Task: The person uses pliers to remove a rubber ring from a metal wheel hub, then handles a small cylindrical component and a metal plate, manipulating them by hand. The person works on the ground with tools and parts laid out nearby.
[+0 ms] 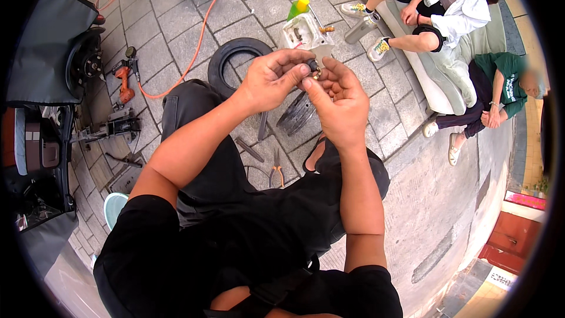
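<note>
My left hand [272, 78] and my right hand [338, 101] meet in front of me above the paved ground. Between their fingertips is a small dark part with a brass-coloured end [313, 68]. The left thumb and fingers pinch the dark part; the right fingers touch it from the right and below. What the part is exactly I cannot tell. Below the hands lie a black tyre [231, 59] and a metal wheel rim [297, 113].
A white plastic container with a green and yellow funnel [303, 26] stands beyond the hands. An orange hose [197, 41] crosses the paving to an orange power tool [125, 81]. Pliers [276, 172] lie near my knee. Two people sit on a pale sofa [438, 76] at right. A vehicle wheel [82, 62] is at left.
</note>
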Demonstrator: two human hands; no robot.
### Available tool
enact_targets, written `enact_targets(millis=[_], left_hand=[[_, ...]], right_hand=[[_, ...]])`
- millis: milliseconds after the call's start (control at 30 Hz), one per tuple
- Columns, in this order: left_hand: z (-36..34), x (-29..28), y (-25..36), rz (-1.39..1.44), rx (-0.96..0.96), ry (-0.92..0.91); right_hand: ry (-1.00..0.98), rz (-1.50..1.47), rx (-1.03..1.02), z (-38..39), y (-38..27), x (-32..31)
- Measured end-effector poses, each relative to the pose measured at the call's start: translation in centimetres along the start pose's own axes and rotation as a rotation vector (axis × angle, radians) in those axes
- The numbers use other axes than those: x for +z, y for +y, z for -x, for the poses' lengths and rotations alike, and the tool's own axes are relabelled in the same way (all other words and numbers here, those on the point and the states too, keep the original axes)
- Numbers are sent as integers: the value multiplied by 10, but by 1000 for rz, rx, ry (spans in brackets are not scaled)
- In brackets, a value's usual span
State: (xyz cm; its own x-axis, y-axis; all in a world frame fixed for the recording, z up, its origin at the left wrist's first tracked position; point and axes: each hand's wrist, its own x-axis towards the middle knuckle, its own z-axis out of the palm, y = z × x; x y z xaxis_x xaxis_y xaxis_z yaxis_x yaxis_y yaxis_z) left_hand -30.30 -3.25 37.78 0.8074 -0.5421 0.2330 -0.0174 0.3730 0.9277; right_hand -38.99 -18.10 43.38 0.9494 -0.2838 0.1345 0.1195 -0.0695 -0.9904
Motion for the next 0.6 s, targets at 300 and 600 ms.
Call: enact_targets(millis=[300,600], left_hand=[[3,3,5,-31,25,18],[1,4,2,27,51,-3]], right_hand=[[25,567,-424,3,2,-3],[24,554,-373,8,1,0]])
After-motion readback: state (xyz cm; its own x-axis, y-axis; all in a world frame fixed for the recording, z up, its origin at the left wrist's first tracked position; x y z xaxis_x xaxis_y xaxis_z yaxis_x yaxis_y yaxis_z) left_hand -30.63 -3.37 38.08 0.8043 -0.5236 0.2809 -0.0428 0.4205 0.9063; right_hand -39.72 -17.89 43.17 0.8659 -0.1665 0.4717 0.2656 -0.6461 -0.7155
